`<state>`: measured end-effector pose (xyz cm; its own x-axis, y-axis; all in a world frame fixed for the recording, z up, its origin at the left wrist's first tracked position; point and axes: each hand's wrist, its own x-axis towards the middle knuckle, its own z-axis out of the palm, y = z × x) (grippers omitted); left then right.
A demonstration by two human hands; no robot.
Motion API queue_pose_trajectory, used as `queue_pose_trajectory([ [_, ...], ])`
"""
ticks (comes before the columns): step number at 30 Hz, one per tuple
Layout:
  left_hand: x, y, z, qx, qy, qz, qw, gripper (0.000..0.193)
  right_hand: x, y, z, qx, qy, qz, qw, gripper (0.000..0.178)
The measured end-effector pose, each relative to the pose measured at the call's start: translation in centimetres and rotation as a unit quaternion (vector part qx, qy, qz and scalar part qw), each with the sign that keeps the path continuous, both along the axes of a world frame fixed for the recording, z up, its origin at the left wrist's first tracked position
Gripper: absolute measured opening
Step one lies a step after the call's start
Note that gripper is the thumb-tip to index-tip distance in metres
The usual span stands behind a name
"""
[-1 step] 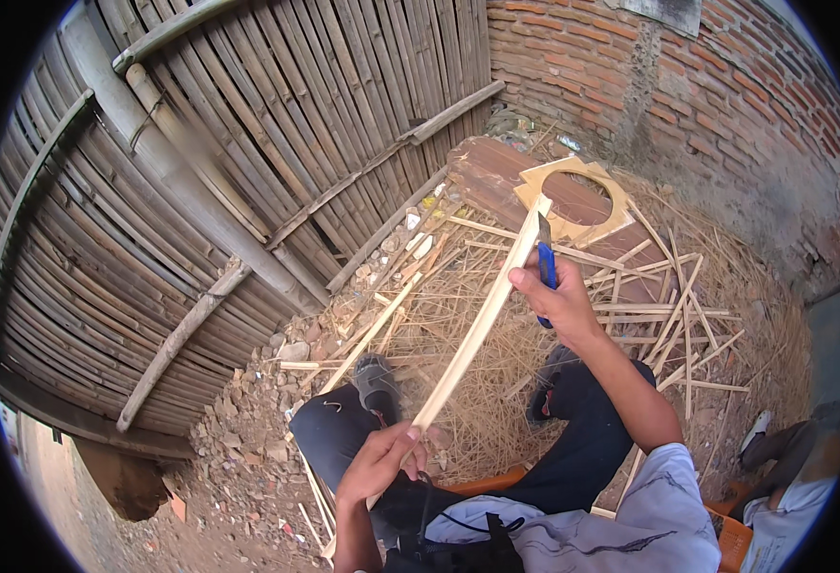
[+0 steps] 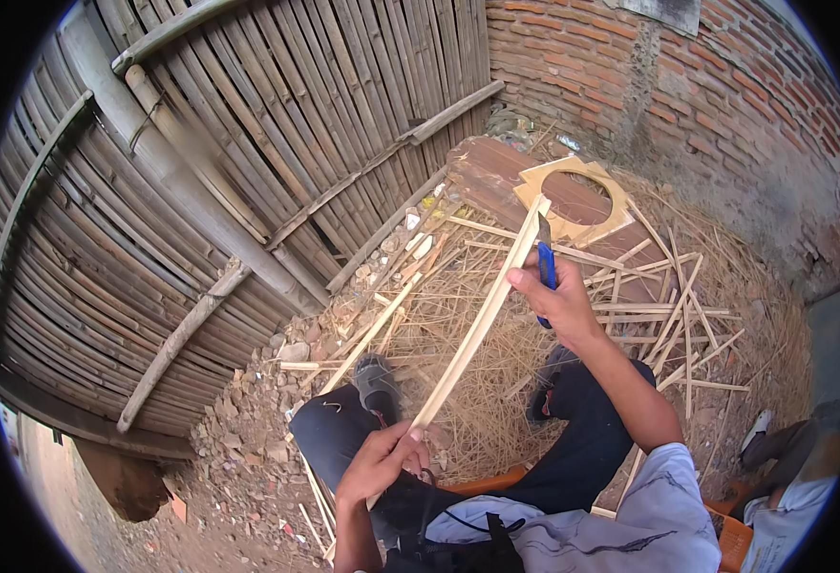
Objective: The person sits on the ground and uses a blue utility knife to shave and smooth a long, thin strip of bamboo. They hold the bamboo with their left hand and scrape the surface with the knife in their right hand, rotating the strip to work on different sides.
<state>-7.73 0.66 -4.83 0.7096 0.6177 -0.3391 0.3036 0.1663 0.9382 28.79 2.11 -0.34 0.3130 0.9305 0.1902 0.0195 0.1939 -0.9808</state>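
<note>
A long pale bamboo strip (image 2: 477, 336) slants up and away from my lap toward the middle of the view. My left hand (image 2: 379, 461) is closed round its near end, beside my left knee. Farther up, my right hand (image 2: 560, 301) grips a blue utility knife (image 2: 547, 272), with the thumb against the strip's edge. The knife's blade points up, close beside the strip near its far end. My right palm hides part of the knife's handle. Thin shavings (image 2: 482, 420) cover the ground between my feet.
Loose strips (image 2: 668, 329) lie crossed at the right. Beyond them a jagged-edged piece with a round hole (image 2: 531, 181) rests on a brown board (image 2: 482, 162). A bamboo fence (image 2: 276, 124) rises at left, a brick wall (image 2: 573, 76) behind. Another person's leg (image 2: 778, 468) shows at lower right.
</note>
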Motion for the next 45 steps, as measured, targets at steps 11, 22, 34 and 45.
queue_pose_trajectory([
  [11, 4.2, -0.3, 0.8, 0.094, -0.062, 0.128, 0.985, 0.023, -1.1, -0.3, 0.0, 0.054, -0.053, -0.030, 0.997, 0.035],
  [22, 6.2, 0.5, 3.7, 0.226, -0.046, 0.274, 0.934, 0.020, -6.3, -3.2, -1.1, 0.198, -0.452, 0.005, 0.870, 0.034],
  [34, 8.0, 0.2, 4.0, 0.243, -0.054, 0.261, 0.933, 0.024, -7.0, -3.5, -0.6, 0.203, -0.472, -0.015, 0.858, 0.030],
  [45, 7.8, -0.1, 4.2, 0.229, -0.040, 0.279, 0.932, 0.023, -6.8, -3.6, 0.4, 0.206, -0.507, -0.055, 0.835, 0.029],
])
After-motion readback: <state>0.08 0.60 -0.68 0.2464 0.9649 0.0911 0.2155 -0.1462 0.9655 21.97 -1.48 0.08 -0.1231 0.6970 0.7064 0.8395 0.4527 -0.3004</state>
